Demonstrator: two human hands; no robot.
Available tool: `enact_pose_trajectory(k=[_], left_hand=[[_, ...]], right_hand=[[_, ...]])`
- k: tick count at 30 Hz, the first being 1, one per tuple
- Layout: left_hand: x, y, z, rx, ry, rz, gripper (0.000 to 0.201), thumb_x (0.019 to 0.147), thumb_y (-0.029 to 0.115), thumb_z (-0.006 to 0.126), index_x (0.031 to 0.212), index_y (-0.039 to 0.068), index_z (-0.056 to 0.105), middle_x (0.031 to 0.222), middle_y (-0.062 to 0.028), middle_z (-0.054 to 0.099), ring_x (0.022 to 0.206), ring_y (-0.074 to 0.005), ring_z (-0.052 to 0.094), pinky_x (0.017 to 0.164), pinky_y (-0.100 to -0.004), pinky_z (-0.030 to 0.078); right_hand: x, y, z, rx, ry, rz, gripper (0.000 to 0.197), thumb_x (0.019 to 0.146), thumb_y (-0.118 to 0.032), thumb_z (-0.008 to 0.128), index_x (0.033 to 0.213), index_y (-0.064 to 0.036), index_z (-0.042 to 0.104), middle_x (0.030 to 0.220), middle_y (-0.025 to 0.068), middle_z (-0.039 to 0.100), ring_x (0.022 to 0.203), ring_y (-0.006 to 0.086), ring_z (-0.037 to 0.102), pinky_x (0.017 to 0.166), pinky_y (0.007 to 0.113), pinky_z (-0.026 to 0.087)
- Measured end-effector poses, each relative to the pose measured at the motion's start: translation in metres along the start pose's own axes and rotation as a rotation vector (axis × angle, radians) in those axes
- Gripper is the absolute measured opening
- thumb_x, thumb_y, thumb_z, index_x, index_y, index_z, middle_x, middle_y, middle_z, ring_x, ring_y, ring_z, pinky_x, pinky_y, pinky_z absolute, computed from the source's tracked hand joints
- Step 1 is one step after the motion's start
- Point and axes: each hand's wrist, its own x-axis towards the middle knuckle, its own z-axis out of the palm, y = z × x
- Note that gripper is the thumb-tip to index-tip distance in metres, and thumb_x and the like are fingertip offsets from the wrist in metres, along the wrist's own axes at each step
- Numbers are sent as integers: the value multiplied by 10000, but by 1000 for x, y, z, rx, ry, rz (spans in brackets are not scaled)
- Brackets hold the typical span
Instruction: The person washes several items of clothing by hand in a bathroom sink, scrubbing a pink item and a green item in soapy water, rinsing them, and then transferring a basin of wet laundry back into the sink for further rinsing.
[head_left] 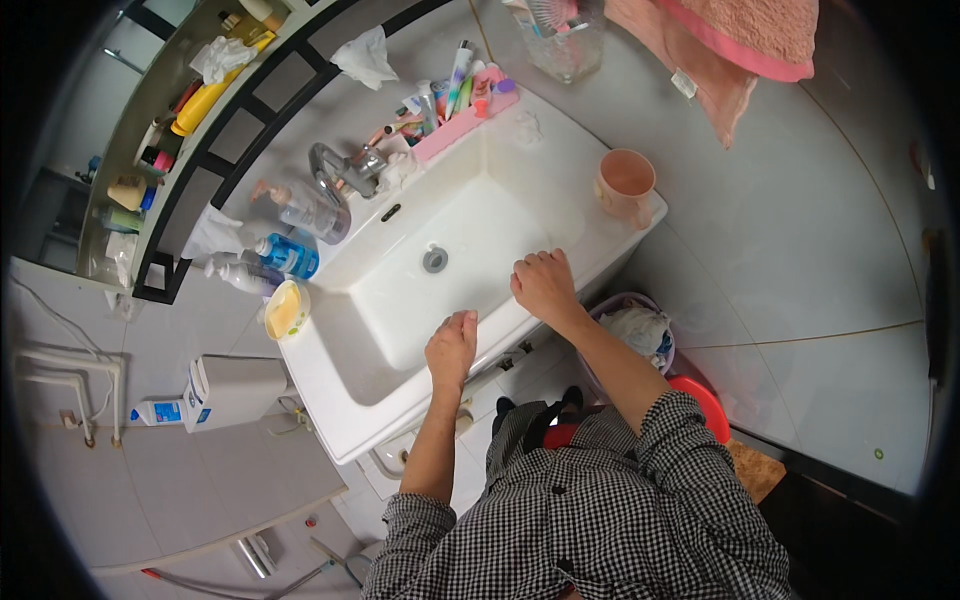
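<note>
My left hand [452,348] is over the front rim of a white washbasin [365,425], its fingers curled into a loose fist. To its right my right hand [545,286] hangs over the same rim, likewise curled. Nothing shows in either hand, and the hands are apart. Beyond them lies the basin's drain [434,259], below a chrome faucet [345,170] at the back. On the right corner stands a pink cup [626,182], the thing nearest my right hand. At the left corner sits a bowl-like dish [287,310] with something yellow in it.
Behind the basin stand a clear pump bottle [312,212], a blue bottle [288,256] and a pink holder [465,128] of tubes. A mirror shelf [125,165] with bottles is upper left. Pink towels [735,50] hang upper right. A laundry basket [637,335] and red basin [703,405] are below.
</note>
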Motion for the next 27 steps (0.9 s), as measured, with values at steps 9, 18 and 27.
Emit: enact_pose_trajectory(k=[9,18,27], left_hand=[[0,4,-3,-18,-27,-27,307,864,321,419,868,76,604,802,-129,608,721,-330,576,649,-406,454],[1,2,-1,-41,-28,-45,314,860,337,423,873,82,606,806,-133,612,731,-329,579,656,-406,455],[-1,2,-3,-56,-19,-47,309,856,333,426,875,86,609,803,-122,615,732,-322,580,658,-399,457]], right_hand=[[0,0,0,16,12,9,134,699,-172,538,609,-85,587,626,55,567,657,214,538,685,353,360],[1,3,3,4,1,7,134,699,-176,543,613,-85,591,625,58,572,664,213,543,687,356,361],[1,0,1,9,-1,10,135,697,-170,552,607,-80,593,617,62,570,658,215,546,680,353,364]])
